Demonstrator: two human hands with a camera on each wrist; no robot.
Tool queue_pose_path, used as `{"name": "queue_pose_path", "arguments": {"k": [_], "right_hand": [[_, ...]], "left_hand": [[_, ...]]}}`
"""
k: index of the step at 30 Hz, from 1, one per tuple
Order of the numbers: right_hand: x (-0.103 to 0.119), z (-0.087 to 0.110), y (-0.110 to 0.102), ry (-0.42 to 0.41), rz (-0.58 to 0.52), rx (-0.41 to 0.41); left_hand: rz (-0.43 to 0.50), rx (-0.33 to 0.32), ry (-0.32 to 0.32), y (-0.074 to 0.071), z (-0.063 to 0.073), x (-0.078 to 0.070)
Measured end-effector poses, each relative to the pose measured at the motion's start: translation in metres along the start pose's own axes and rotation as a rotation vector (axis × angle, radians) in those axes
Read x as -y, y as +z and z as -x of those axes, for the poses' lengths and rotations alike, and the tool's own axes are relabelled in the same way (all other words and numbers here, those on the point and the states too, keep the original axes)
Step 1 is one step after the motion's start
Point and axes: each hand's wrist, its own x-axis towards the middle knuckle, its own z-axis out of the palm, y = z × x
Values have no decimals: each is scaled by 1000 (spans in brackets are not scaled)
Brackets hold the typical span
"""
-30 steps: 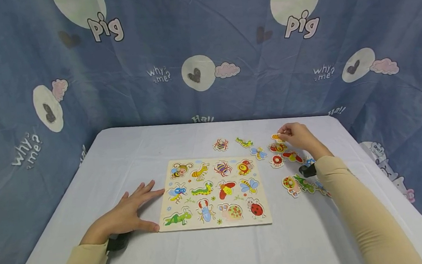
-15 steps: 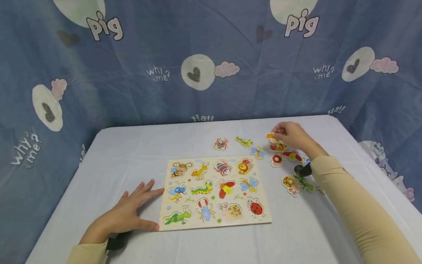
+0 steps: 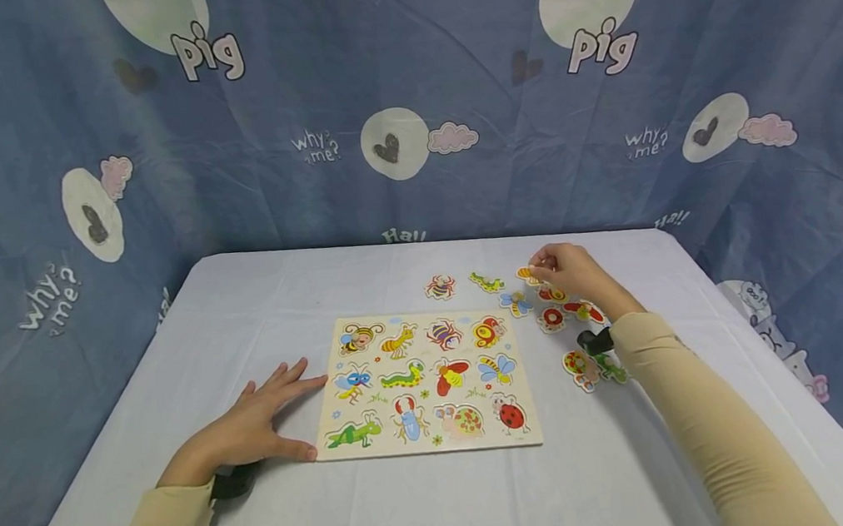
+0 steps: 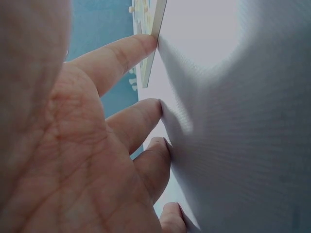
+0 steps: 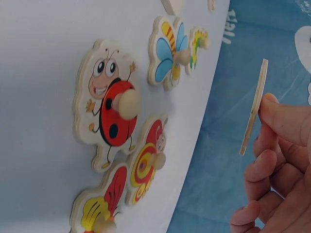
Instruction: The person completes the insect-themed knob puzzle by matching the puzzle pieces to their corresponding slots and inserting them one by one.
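Observation:
My right hand (image 3: 573, 271) pinches an orange-and-yellow striped insect puzzle piece (image 3: 525, 275) above the far right of the table. In the right wrist view that puzzle piece (image 5: 255, 109) is seen edge-on, its picture hidden. Below it lie a ladybug piece (image 5: 119, 111), a dragonfly piece (image 5: 170, 53), a butterfly piece (image 5: 146, 165) and a red-winged insect piece (image 5: 99, 206), all with wooden knobs. Fingers spread, my left hand (image 3: 255, 424) rests on the table at the left edge of the insect puzzle board (image 3: 400, 451); one fingertip touches the board's edge in the left wrist view.
Beyond the board lie a spider piece (image 3: 440, 287) and a caterpillar piece (image 3: 487, 281). A snail piece (image 3: 580, 370) and a grasshopper piece (image 3: 611, 368) sit right of it, partly near my sleeve. A blue printed curtain (image 3: 404, 64) hangs behind the white table (image 3: 428, 513).
My right hand has moved left with the striped piece, from above the butterfly piece toward the caterpillar piece. My left hand stays where it was.

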Motion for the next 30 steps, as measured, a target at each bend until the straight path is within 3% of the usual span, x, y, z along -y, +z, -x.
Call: {"name": "queue_pose_path", "arguments": {"k": [13,30], "right_hand": [[15,0,9,-15,-6,21],[37,-4,23,-131,13,9]], "left_hand": [[2,-17,17,1,0,-1],[6,-19,16,0,1,-1]]}}
